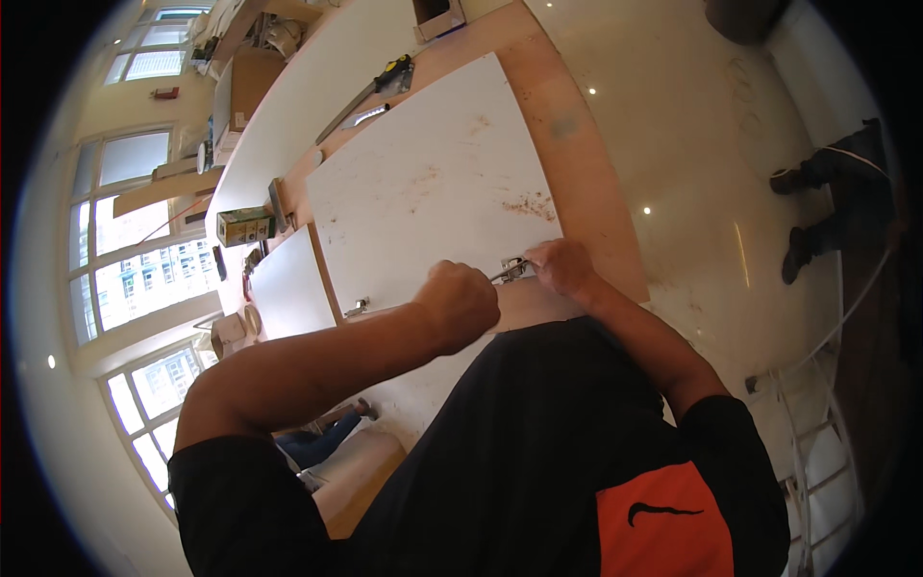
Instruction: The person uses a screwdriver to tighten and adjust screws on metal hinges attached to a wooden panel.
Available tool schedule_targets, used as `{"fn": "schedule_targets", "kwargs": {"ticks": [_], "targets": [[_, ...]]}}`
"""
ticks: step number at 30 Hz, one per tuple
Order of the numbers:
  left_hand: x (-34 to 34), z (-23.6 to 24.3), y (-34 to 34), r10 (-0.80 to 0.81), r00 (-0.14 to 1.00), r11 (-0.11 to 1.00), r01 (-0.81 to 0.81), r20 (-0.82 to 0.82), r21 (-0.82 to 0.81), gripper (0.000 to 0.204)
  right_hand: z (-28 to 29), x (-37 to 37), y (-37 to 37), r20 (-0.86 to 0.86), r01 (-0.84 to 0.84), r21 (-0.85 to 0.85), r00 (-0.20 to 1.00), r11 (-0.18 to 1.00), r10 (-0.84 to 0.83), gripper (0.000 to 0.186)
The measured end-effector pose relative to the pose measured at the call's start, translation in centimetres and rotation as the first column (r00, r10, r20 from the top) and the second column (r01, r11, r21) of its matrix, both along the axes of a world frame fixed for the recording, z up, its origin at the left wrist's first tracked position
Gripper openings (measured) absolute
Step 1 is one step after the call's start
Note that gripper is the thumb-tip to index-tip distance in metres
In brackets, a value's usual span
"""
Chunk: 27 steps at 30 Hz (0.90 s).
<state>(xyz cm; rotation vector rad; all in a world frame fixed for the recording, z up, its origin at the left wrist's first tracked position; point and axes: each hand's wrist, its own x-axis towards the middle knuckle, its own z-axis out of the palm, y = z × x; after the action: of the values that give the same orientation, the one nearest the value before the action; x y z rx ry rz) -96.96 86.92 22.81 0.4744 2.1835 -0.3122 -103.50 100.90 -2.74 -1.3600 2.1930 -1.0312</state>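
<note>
hinge: small metal cabinet hinge (515, 268) at the near edge of the white panel (433, 192), right of that edge's middle; a second hinge (357, 308) sits on the same edge, well to the left
left hand: clenched fist (464, 301) just left of the hinge, wrapped round a tool handle; the thin shaft (498, 276) runs from the fist to the hinge, likely a screwdriver, tip hidden
right hand: (562, 266) touching the hinge from its right side, fingers pinching or steadying it; exact grasp can't be told, fingertips hidden
panel: lies flat on a tan wooden worktop (577, 144), brown smudges on its face up and right of the hinge
step: looks like fixing the hinge to the panel, screw being driven or loosened; which one can't be told
next move needs: shaft kept square to the screw, steady push down, right hand keeping the hinge from twisting on the edge
further out: yellow-black tool (395, 75) at the far end of the panel; small green carton (242, 227) far left of the hinge; another person's dark shoes (806, 212) on the glossy floor, well right of the hinge
</note>
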Motion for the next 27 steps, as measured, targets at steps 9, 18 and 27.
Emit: {"fn": "schedule_targets", "kwargs": {"ticks": [9, 18, 27], "targets": [[1.4, -1.5, -3.4, 0.961, 0.275, 0.254, -0.897, 0.006, 0.361, 0.019, -0.9, 0.7, 0.3, -0.045, 0.005, -0.019, 0.999, 1.000, -0.006, 0.007], [1.2, -0.4, -1.9, 0.267, 0.963, 0.961, -0.264, -0.029, 0.080, 0.013, -0.3, 1.1, -0.7, -0.113, -0.012, -0.001, 0.993, 1.000, 0.012, 0.004], [3.5, -1.2, -1.1, 0.813, 0.477, 0.580, -0.716, -0.333, 0.388, 0.018, 0.7, 1.2, -0.2, -0.107, -0.033, 0.075, 0.993, 0.997, 0.041, 0.011]]}}
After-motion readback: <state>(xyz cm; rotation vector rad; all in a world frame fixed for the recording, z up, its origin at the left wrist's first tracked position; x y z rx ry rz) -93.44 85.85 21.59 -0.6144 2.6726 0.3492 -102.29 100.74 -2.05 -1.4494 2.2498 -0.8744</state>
